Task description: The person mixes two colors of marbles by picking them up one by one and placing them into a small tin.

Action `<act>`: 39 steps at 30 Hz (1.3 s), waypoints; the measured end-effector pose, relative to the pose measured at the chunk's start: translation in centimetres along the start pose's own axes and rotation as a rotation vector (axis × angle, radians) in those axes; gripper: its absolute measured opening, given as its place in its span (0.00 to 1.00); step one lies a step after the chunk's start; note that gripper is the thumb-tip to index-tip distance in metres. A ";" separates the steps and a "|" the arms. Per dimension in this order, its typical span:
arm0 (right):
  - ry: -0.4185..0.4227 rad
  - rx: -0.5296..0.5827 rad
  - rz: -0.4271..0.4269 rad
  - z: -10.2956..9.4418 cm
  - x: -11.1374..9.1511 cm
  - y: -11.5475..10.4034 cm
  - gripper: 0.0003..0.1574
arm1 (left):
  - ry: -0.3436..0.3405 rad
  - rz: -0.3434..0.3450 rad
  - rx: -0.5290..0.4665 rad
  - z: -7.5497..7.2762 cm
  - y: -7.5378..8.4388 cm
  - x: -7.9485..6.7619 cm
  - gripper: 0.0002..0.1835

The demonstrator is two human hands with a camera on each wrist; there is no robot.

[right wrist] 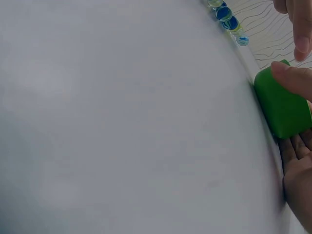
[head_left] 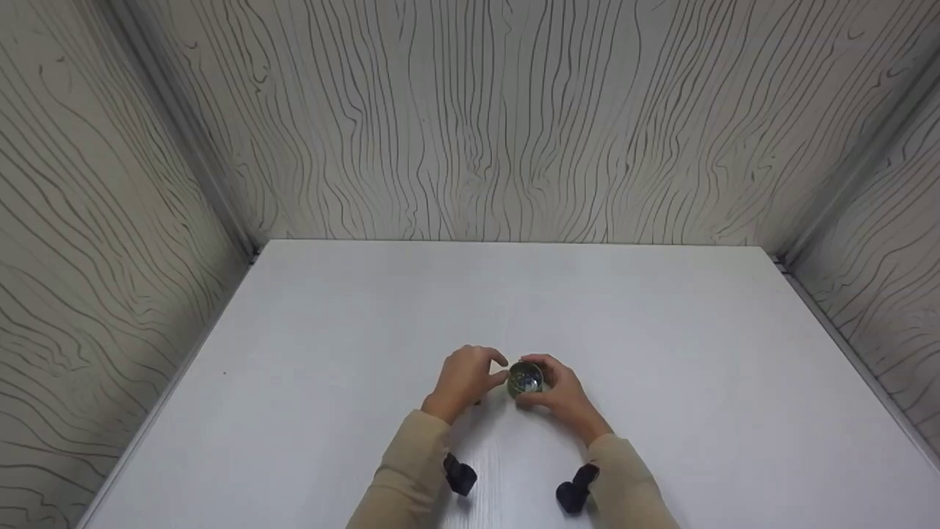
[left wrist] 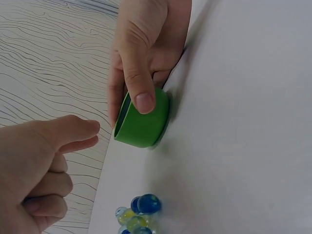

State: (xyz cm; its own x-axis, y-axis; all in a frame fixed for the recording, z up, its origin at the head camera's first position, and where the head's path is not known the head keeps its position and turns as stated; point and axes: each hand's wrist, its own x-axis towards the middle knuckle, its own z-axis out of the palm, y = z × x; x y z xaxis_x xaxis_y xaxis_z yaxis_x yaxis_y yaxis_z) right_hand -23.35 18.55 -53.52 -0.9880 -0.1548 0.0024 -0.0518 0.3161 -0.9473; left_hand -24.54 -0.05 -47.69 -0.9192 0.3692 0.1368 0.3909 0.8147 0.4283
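My right hand point(head_left: 562, 393) holds a small green cup point(left wrist: 144, 122), its thumb on the near side and its fingers round the far side. The cup stands upright on the white table, and glassy, shiny pieces show inside its rim in the head view. Close to the left of the rim is my left hand point(head_left: 463, 378), index finger and thumb reaching toward it with a gap between them. Its other fingers curl inward in the left wrist view, and nothing shows between the fingertips. Several blue, yellow and clear glass marbles point(left wrist: 141, 214) lie near the left hand, mostly hidden in the head view.
The white table point(head_left: 330, 308) reaches back to a wood-grain patterned wall point(head_left: 470, 125), with similar panels at both sides. Dark wrist-worn devices point(head_left: 460, 476) stick out from the beige sleeves point(head_left: 411, 470).
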 end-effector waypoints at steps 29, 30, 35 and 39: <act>-0.027 0.045 0.011 -0.1 0.0 -0.2 0.40 | -0.003 -0.136 -0.116 -1.0 -2.4 -0.7 0.11; -0.027 0.047 0.013 -0.1 -0.1 -0.3 0.40 | -0.005 -0.140 -0.117 -1.1 -2.5 -0.7 0.11; -0.028 0.052 0.020 -0.1 -0.1 -0.3 0.40 | 0.018 -0.127 -0.096 -1.2 -3.0 -0.7 0.11; -0.028 0.045 0.015 -0.1 -0.1 -0.3 0.39 | 0.040 -0.119 -0.081 -1.2 -3.4 -0.7 0.11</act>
State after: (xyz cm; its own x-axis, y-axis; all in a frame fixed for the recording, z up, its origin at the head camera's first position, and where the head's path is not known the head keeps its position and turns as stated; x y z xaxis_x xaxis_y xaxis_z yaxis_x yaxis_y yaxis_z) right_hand -23.29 18.53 -53.19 -0.9841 -0.1765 -0.0200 -0.0300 0.2764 -0.9606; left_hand -25.26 -3.63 -48.20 -0.9605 0.2529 0.1161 0.2759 0.8123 0.5138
